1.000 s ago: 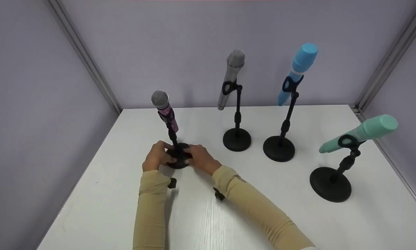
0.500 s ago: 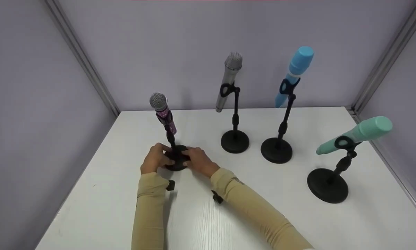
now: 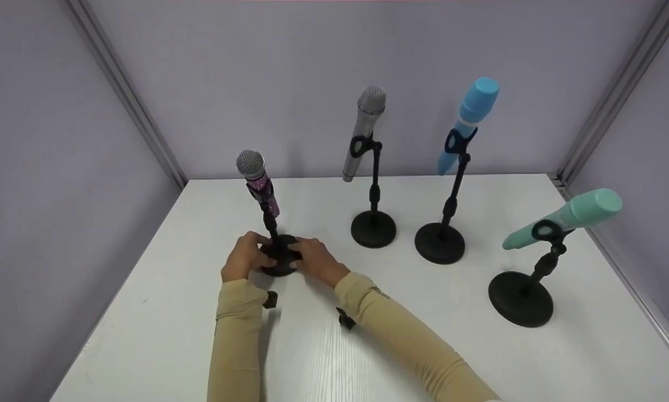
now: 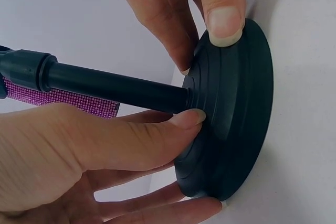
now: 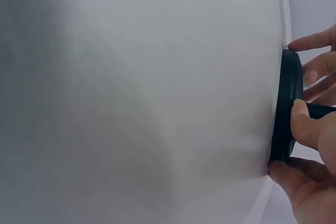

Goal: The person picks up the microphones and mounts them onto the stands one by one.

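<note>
Near the front left of the white wood-grain surface (image 3: pixel 367 363), two tan sleeves (image 3: pixel 401 335) reaching forward. Left hand (image 3: pixel 244 261) and right hand (image 3: pixel 316 258) clasping the round black base (image 3: pixel 279 261) of the small stand from either side, fingers curled over the rim and thumbs pressing on top beside the thin black pole (image 4: pixel 115 85). In the left wrist view, base (image 4: pixel 231 114) showing as a thick disc with concentric ridges, matte and hard, sitting flat on the surface.

Judging by the look of it: base probably dense and weighty for its size, pole stiff, whole piece top-heavy with the pink glittery microphone (image 3: pixel 259 181) clipped up high and leaning a little to the left. Best gripping low, at the rim of the disc, as both hands are doing now; pulling at the pole or the microphone likely tipping it. Ridged top giving some purchase; smooth rim possibly a bit slippery.

Further back, near the middle, a silver microphone (image 3: pixel 363 131) with a mesh head tilting in a clip on a taller black stand. To the right of that, a light blue microphone (image 3: pixel 469 123) with a foam-like cap on another stand. At the right edge and nearer, a mint green microphone (image 3: pixel 566 218) lying almost level in a shorter stand with a wide black disc foot (image 3: pixel 520 298). Pale lilac walls (image 3: pixel 256 67) closing in behind.
</note>
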Demonstrator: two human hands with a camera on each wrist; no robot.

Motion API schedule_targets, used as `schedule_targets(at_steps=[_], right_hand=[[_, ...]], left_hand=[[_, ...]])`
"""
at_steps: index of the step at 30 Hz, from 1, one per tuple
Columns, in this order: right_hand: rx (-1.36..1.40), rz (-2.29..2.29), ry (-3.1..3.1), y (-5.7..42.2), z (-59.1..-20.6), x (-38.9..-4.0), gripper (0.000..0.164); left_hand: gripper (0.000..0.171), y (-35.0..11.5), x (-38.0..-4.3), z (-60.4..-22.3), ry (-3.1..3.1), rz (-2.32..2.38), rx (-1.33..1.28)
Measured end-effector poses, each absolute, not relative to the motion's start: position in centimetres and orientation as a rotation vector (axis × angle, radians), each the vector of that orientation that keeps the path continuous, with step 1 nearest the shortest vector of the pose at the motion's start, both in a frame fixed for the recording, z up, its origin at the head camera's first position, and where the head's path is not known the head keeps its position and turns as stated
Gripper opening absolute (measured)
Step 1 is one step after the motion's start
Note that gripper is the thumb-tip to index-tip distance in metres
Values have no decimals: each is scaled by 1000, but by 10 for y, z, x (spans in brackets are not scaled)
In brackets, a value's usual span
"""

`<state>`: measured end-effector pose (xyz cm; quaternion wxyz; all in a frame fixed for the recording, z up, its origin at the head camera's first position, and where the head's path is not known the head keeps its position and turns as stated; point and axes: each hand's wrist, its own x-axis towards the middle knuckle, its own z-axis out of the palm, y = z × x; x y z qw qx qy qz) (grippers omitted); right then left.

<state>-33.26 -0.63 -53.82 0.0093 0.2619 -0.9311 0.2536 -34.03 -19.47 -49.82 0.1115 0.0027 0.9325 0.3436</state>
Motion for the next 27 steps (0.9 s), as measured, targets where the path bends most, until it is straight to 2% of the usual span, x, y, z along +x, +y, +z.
schedule_targets(at_steps=[15, 22, 27], right_hand=[[856, 784, -2953, -2, -535, -329, 43], [858, 858, -2911, 5, -520, -322, 37], [852, 875, -2852, 21, -507, -316, 38]], left_hand=[[51, -192, -335, -495, 2745, 981, 54], [44, -186, -330, -494, 2779, 909, 107], [52, -179, -321, -488, 2824, 778, 122]])
